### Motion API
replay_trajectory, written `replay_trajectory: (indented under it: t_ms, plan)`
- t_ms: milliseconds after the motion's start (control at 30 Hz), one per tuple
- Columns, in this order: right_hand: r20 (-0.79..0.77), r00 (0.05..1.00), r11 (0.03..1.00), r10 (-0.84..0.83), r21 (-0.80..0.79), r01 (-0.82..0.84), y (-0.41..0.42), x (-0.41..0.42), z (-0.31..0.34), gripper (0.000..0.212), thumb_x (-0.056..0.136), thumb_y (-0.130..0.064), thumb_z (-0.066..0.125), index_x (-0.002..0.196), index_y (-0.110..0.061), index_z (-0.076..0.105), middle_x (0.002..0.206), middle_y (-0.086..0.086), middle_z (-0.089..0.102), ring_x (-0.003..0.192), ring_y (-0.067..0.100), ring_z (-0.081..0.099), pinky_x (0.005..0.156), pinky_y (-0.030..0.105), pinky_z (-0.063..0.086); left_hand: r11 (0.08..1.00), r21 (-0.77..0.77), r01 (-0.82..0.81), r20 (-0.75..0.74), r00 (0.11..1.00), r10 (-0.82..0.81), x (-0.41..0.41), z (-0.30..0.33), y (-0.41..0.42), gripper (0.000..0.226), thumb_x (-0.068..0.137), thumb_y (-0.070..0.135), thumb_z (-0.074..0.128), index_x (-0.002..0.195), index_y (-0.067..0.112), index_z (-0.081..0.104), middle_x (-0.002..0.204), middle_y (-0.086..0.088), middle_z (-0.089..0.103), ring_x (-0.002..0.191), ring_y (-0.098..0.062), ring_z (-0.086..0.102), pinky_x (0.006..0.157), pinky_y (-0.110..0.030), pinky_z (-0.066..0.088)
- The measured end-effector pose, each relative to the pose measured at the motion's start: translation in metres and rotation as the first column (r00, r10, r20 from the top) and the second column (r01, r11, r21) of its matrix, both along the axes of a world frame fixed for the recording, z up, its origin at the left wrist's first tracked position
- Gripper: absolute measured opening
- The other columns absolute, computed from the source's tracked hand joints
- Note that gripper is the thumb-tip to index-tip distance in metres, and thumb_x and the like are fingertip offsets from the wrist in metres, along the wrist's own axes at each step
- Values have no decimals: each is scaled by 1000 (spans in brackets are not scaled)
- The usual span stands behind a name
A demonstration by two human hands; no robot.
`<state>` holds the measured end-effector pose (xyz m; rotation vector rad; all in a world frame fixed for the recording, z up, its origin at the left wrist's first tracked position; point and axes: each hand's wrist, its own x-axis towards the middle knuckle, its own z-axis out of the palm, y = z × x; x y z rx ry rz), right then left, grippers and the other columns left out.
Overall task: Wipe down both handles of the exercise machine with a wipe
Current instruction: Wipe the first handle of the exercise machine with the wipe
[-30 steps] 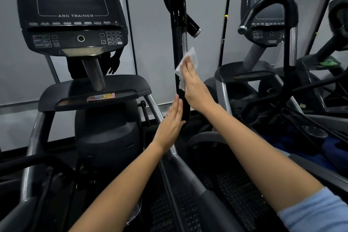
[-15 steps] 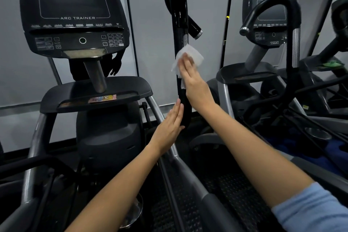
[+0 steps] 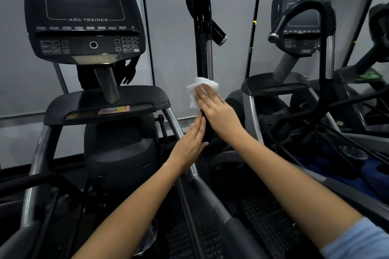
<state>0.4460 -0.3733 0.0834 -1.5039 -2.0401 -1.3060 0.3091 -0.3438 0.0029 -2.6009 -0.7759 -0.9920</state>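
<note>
From the head view, the right hand (image 3: 219, 111) presses a white wipe (image 3: 200, 89) flat-fingered against the black upright handle (image 3: 203, 48). The left hand (image 3: 191, 143), fingers straight, rests on the handle's lower part. The console tray (image 3: 84, 103) holds a small colourful card (image 3: 114, 110).

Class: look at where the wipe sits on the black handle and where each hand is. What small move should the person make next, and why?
Probably slide the right hand and the wipe further down the handle. The wipe sits low on the shaft, pressed by flat fingers, with unwiped handle below it, where the open left hand steadies the bar.
</note>
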Motion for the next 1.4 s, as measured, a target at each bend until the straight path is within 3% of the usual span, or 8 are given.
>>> replay_trajectory:
  t_ms: [100,233,433,700,900,1033,1200,1400]
  plan:
    - [-87,995,999,50,21,-49,3,-5,17,58,78,-2,50,135,-2,44,143,14,43,133,30,39,96,35,47,1000,7,-9,-14,1000,9,-1,-1,0,80,87,22,64,142,-9,16,151,-24,11,138,-28,26,108,-36,36]
    - [-354,934,995,60,-51,-83,11,-12,57,73,81,15,45,146,-8,23,156,13,14,144,31,12,82,28,53,1000,21,-15,-32,999,16,-3,-1,-2,79,89,25,62,144,-6,15,153,-24,12,138,-28,30,111,-33,26]
    - [-324,943,991,80,-72,-109,-3,-10,2,67,79,10,39,144,-5,29,152,17,25,140,35,24,66,22,56,1000,-23,0,-1,1000,0,-2,9,-1,82,88,15,63,144,-5,6,152,-19,3,140,-25,15,112,-35,24]
    - [-473,880,990,48,-91,-103,15,-21,80,74,87,12,36,149,-13,3,158,5,-8,145,23,-9,85,23,50,998,-1,-61,-1,998,61,2,8,-4,82,85,21,68,144,-5,17,153,-24,17,139,-28,32,111,-33,29]
    - [-330,944,998,11,-60,-33,0,-18,27,67,77,5,53,141,-2,35,149,18,31,138,33,29,82,29,54,999,-39,-16,66,998,19,3,16,-2,99,79,17,74,146,2,3,154,-19,10,142,-27,20,115,-34,22]
    - [-278,959,993,-63,-110,34,15,-24,88,67,91,6,35,148,-6,3,157,12,-5,145,28,-6,112,33,28,995,18,-101,-36,994,102,-1,20,-1,96,82,33,68,147,-2,7,156,-21,10,144,-27,14,119,-33,11]
    - [-263,958,991,-111,-104,87,18,-23,96,62,94,3,28,148,-8,-1,156,12,-11,144,28,-12,118,36,18,998,-15,-63,-11,998,63,2,17,-2,92,83,23,69,146,0,6,156,-20,5,144,-27,14,116,-37,18]
    - [-460,887,988,31,-120,-97,7,-25,68,72,87,13,34,148,-8,2,157,9,-6,144,28,-8,98,29,44,999,-37,-27,-7,1000,27,2,17,-1,92,84,18,68,147,2,3,156,-19,2,145,-26,13,116,-36,18]
